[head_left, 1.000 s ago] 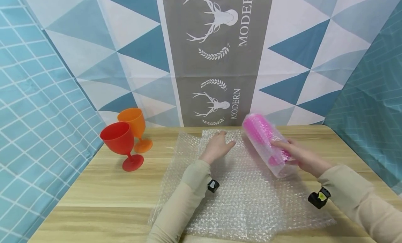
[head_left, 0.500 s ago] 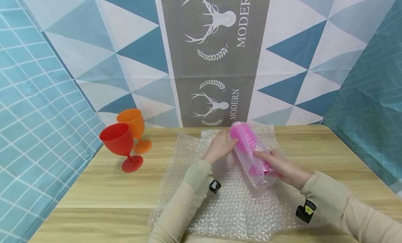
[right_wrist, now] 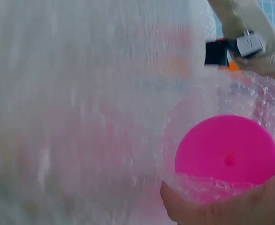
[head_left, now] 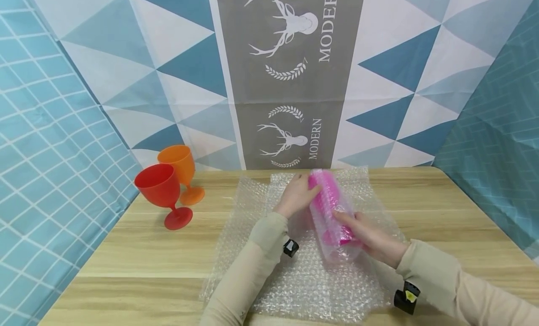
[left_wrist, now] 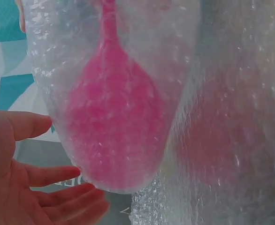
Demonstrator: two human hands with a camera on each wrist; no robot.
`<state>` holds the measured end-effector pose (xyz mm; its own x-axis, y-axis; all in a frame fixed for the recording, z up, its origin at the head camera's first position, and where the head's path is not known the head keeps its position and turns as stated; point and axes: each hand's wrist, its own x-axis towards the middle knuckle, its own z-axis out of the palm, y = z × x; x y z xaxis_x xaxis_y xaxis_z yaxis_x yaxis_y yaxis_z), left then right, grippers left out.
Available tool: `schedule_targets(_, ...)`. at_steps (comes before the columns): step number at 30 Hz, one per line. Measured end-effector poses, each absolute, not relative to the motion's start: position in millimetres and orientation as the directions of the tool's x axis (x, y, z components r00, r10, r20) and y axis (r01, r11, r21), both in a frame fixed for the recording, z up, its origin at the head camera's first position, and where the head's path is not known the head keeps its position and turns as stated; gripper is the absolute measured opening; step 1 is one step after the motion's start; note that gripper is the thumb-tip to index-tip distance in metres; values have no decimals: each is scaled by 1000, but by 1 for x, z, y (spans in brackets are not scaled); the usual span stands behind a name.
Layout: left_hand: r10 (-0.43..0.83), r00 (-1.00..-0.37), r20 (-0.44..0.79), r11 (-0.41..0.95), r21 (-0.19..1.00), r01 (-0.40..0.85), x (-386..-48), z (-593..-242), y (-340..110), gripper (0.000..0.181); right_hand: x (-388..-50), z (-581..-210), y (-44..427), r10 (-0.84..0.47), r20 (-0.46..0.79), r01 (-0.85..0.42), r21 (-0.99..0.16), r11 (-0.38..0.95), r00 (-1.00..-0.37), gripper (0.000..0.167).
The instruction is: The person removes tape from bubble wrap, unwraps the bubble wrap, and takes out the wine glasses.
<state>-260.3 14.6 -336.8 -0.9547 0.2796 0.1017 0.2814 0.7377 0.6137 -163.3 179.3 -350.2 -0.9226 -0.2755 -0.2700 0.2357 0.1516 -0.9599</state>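
Note:
A pink plastic goblet (head_left: 328,192) lies rolled inside bubble wrap, tilted, with its bowl end toward the back. My right hand (head_left: 375,237) grips the roll near the goblet's foot, thumb on top. In the right wrist view the round pink foot (right_wrist: 229,145) shows inside the open end of the wrap. My left hand (head_left: 294,195) is at the bowl end. Its fingers look extended in the left wrist view, fingertips touching the edge of the wrap beside the pink bowl (left_wrist: 116,122). Under both hands, flat bubble wrap sheets (head_left: 311,288) cover the tabletop.
To the left, a red goblet (head_left: 162,188) stands upright before an orange goblet (head_left: 178,164) on the wooden table (head_left: 126,270). A patterned cloth backdrop (head_left: 290,92) rises behind the table, and blue cloth hangs at both sides.
My right hand has brought the wrapped goblet leftward and lower over the bubble wrap sheets, against my left hand. The left hand has barely shifted.

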Motion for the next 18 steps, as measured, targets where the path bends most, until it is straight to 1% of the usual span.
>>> schedule_targets(4, 278, -954, 113, 756, 587, 290, -260, -334, 18, 59, -159, -354, 171, -262, -266, 230, -960, 158, -928, 66)
schedule_targets(11, 294, -939, 177, 779, 525, 343, -265, -335, 27, 56, -152, -360, 162, -143, -328, 279, -918, 283, -934, 78)
schedule_targets(15, 301, -931, 208, 801, 474, 365, -268, -333, 32, 51, -152, -363, 162, -123, -327, 275, -907, 318, -937, 74)
schedule_targets(18, 301, -925, 232, 812, 446, 376, -272, -333, 34, 46, -152, -364, 162, -132, -323, 266, -906, 329, -937, 73)
